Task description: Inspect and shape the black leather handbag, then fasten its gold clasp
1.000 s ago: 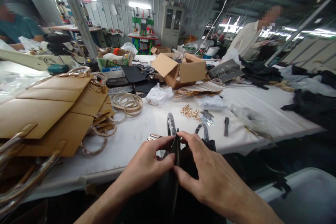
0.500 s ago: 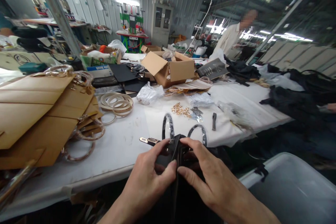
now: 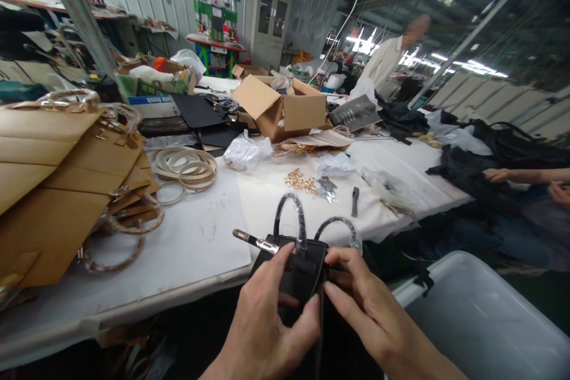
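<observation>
Black bag held in both hands

Left hand (image 3: 271,314) was on the bag's (image 3: 307,276) front, index finger and thumb spread; right hand (image 3: 369,303) gripped the side edge with thumb and fingertips. Bag stood at the near edge of the table (image 3: 222,231), handles up, strap (image 3: 256,240) with metal plates sticking out left. Beyond: gold hardware (image 3: 300,181). Left: tan bags (image 3: 80,190). Right: bin (image 3: 485,320), co-worker's hand (image 3: 496,175) on black fabric (image 3: 458,169).

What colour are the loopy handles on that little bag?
The handles are black, under shiny clear wrapping; the head view shows them best.
</observation>
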`<state>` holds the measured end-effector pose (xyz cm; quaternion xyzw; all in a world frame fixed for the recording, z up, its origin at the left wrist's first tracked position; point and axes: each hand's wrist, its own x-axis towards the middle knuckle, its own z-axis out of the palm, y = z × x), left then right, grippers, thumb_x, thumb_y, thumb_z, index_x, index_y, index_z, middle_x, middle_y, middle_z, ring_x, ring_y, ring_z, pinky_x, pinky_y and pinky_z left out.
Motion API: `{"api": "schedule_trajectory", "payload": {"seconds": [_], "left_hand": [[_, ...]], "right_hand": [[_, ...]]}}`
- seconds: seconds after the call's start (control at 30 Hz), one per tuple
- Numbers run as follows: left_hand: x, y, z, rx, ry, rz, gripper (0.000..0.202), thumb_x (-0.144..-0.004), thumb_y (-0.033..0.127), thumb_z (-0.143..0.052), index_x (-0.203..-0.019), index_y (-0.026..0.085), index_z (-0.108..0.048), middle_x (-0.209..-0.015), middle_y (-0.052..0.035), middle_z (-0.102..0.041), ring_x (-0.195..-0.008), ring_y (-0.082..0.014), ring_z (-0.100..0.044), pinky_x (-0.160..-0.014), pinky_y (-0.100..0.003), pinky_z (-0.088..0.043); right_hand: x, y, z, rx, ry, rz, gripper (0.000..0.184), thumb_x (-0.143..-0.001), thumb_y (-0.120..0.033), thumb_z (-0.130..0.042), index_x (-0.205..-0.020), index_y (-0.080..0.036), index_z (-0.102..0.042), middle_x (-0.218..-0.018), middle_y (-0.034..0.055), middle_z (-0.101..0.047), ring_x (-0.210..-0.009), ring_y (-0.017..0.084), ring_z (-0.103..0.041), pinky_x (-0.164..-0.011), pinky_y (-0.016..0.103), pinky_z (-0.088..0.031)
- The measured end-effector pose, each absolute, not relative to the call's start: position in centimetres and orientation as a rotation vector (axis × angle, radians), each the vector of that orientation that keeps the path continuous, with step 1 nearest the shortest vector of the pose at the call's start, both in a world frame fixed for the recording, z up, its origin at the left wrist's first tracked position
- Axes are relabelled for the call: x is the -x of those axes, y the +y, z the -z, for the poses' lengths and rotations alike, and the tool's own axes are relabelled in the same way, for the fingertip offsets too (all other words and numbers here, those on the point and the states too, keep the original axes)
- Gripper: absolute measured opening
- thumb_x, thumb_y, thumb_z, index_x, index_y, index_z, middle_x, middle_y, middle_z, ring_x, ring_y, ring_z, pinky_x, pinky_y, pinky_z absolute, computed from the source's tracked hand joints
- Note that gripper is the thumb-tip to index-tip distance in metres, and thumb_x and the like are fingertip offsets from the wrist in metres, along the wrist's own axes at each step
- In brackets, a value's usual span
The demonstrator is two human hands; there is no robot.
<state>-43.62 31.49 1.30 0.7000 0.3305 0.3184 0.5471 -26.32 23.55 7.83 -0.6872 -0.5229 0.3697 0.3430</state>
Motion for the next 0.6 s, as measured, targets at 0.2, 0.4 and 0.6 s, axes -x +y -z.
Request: {"api": "schedule_trajectory", "payload": {"seconds": [0.2, 0.4, 0.6], "left_hand": [[43.3, 30.8, 0.2, -1.623, 0.777, -0.728, 0.082, -0.084, 0.042, -0.076, -0.155, 0.027, -0.04, -0.139, -0.0133, -0.063, -0.097, -0.0229, -0.074, -0.075, -0.029, -0.068], [44.3, 31.4, 2.5, -1.705, 0.823, -0.663, 0.093, -0.087, 0.055, -0.075, -0.162, 0.028, -0.026, -0.154, -0.0167, -0.052, -0.106, -0.0267, -0.071, -0.093, -0.043, -0.065], [45.4, 33.2, 6.3, -1.912, 1.03, -0.736, 0.093, -0.091, 0.054, -0.072, -0.163, 0.027, -0.02, -0.159, -0.0178, -0.044, -0.151, -0.038, -0.039, -0.121, -0.064, -0.041]], "right_hand": [[26.0, 22.4, -5.4, 1.765, -1.161, -1.01, 0.028, -0.105, -0.048, -0.046, -0.128, -0.032, -0.043, -0.133, 0.0086, -0.066, -0.121, 0.023, -0.068, -0.104, 0.039, -0.057], [26.2, 21.5, -4.2, 1.787, -1.071, -0.916, 0.032, -0.103, -0.044, -0.051, -0.132, -0.034, -0.045, -0.132, 0.0077, -0.068, -0.123, 0.024, -0.068, -0.099, 0.035, -0.061], [26.5, 21.3, -3.2, 1.808, -1.102, -0.733, 0.031, -0.098, -0.035, -0.059, -0.128, -0.031, -0.054, -0.127, 0.0096, -0.07, -0.118, 0.027, -0.071, -0.095, 0.035, -0.064]]}}
